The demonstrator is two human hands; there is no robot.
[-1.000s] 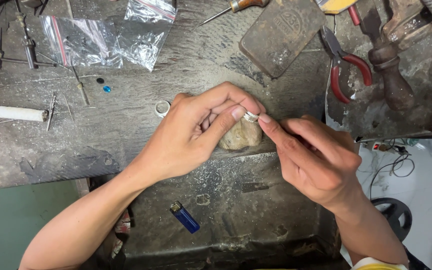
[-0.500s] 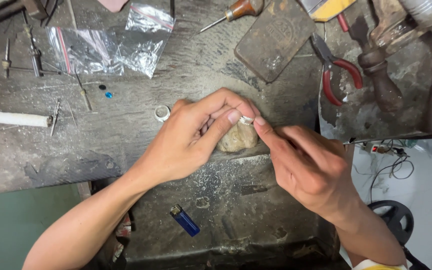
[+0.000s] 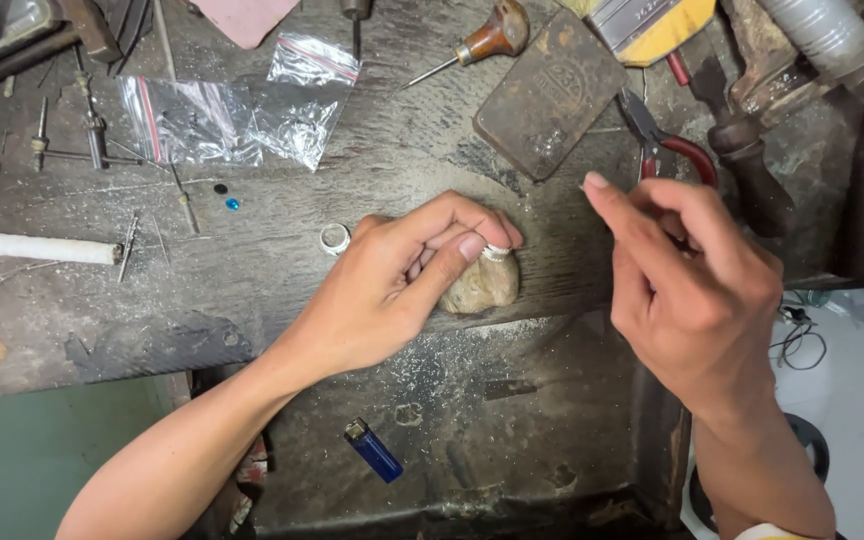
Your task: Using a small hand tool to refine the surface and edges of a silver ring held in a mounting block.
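Ring stays pinched in the left hand against the tan lump, center frame; the right hand has lifted away, loosely curled, holding nothing I can see.

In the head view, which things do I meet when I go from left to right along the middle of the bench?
White rod → loose ring → left hand, pinching a second ring on a tan lump → right hand, raised with its fingers apart from the ring.
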